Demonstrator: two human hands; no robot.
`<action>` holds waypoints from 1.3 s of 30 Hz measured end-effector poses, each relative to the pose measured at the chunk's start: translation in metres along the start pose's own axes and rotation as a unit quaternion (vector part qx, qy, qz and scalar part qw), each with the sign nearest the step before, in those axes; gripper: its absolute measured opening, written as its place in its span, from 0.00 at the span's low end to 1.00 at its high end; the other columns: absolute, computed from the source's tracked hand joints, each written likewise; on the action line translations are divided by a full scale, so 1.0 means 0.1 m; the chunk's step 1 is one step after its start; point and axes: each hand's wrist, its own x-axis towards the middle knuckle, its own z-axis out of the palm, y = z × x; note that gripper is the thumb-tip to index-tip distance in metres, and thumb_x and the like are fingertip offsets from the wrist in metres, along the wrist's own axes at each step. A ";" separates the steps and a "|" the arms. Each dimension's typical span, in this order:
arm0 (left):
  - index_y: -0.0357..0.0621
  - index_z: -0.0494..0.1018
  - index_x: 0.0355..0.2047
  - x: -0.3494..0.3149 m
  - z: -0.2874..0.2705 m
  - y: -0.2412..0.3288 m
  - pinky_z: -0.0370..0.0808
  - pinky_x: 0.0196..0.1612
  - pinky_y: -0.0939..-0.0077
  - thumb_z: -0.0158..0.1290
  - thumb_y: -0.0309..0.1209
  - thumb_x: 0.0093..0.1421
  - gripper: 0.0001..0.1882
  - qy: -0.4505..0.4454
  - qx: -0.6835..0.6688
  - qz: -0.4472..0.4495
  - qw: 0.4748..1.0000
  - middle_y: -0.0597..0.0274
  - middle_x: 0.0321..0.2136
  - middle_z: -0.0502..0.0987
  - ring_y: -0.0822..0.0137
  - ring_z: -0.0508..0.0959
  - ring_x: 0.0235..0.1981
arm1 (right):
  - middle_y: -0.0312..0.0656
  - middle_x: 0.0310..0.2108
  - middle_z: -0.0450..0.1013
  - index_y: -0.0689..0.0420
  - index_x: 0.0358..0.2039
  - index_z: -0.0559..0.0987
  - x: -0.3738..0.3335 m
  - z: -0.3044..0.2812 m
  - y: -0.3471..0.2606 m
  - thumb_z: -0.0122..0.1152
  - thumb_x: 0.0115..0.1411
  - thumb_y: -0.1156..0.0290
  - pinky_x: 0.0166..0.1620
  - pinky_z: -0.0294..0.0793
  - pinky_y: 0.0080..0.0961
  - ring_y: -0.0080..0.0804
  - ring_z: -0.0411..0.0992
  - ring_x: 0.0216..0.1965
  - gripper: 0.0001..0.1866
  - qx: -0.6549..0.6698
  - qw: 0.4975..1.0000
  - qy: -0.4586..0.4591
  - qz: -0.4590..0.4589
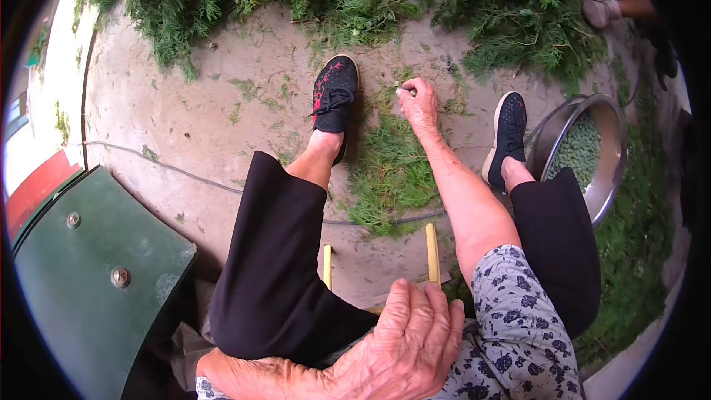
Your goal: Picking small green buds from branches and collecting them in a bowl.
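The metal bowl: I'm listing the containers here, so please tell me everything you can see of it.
The metal bowl is round, wide and silvery, with a shiny rim and sloping walls. It holds small pale-green pieces. It sits to the right of the person's right shoe, with green foliage on the ground beside it. The black trouser leg hides part of its near side; whether they touch is unclear. Neither the left hand nor the right hand touches it.
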 end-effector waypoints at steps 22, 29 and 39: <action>0.28 0.68 0.43 0.01 -0.01 -0.03 0.67 0.48 0.51 0.43 0.34 0.51 0.23 0.000 -0.003 0.004 1.000 0.39 0.38 0.71 0.47 0.72 0.40 | 0.44 0.26 0.71 0.61 0.28 0.70 0.10 0.07 0.11 0.64 0.43 0.77 0.28 0.72 0.30 0.36 0.72 0.26 0.12 -0.168 0.971 0.141 -0.098; 0.28 0.68 0.42 0.00 0.00 -0.01 0.67 0.48 0.51 0.43 0.36 0.53 0.22 -0.002 0.001 -0.004 1.000 0.38 0.37 0.71 0.47 0.72 0.40 | 0.46 0.26 0.69 0.58 0.28 0.73 0.08 0.08 -0.04 0.62 0.45 0.75 0.39 0.67 0.37 0.45 0.68 0.32 0.09 0.073 0.996 0.053 0.024; 0.28 0.68 0.42 0.01 0.01 -0.02 0.67 0.48 0.51 0.43 0.34 0.52 0.22 0.012 -0.012 -0.006 1.000 0.38 0.38 0.71 0.47 0.72 0.40 | 0.45 0.29 0.72 0.58 0.32 0.75 0.21 -0.09 -0.03 0.58 0.48 0.77 0.31 0.71 0.29 0.37 0.71 0.27 0.09 -0.081 0.994 0.003 -0.068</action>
